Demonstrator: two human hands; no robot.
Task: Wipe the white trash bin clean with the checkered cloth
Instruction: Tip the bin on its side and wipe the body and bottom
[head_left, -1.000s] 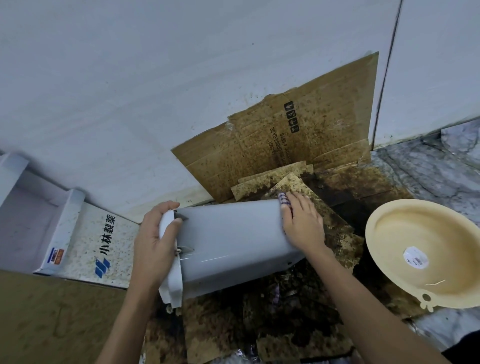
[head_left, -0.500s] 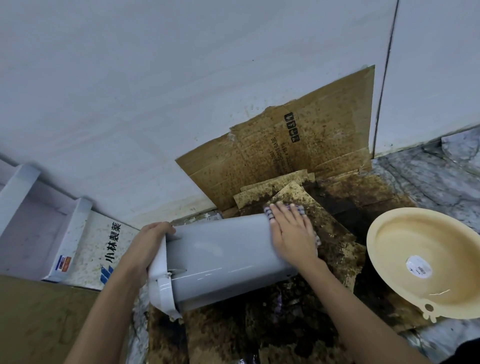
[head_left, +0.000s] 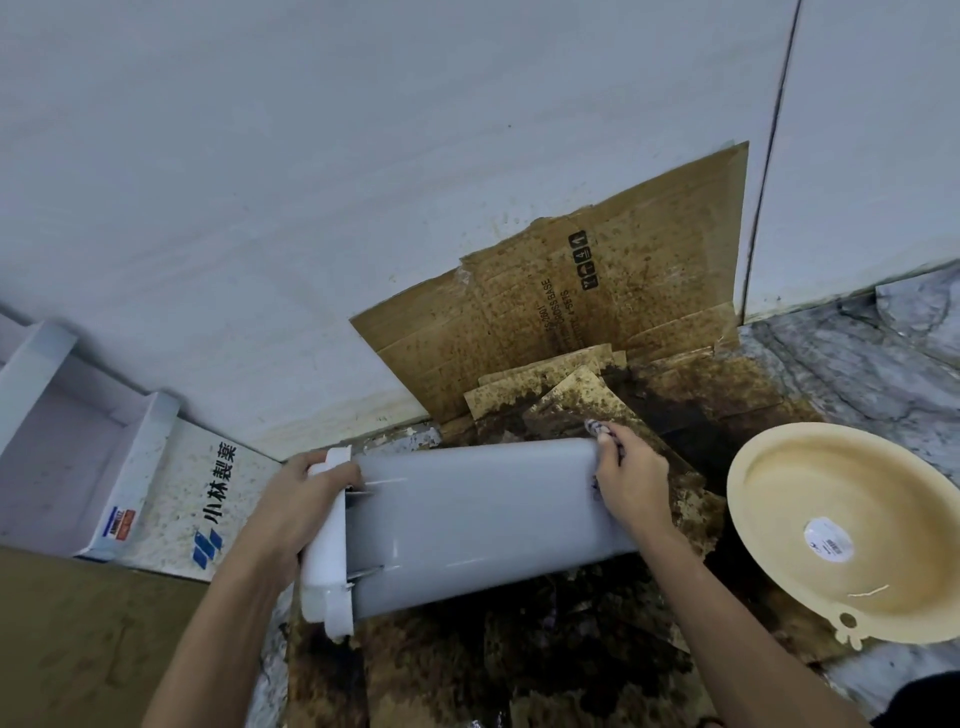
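The white trash bin (head_left: 467, 519) lies on its side over stained cardboard, its rim pointing left and its base to the right. My left hand (head_left: 296, 509) grips the rim end and holds the bin steady. My right hand (head_left: 631, 480) presses the checkered cloth (head_left: 597, 428) against the bin's base end. Only a small blue-and-white corner of the cloth shows above my fingers; the rest is hidden under the hand.
A cream plastic basin (head_left: 852, 530) lies on the marble floor at the right. Dirty flattened cardboard (head_left: 597, 322) leans on the white wall behind the bin. A white printed box (head_left: 93, 467) sits at the left, with brown cardboard (head_left: 78, 639) in front of it.
My right hand has slid with the cloth from the bin's side to its base end. My left hand keeps its hold on the rim, and the bin has turned slightly.
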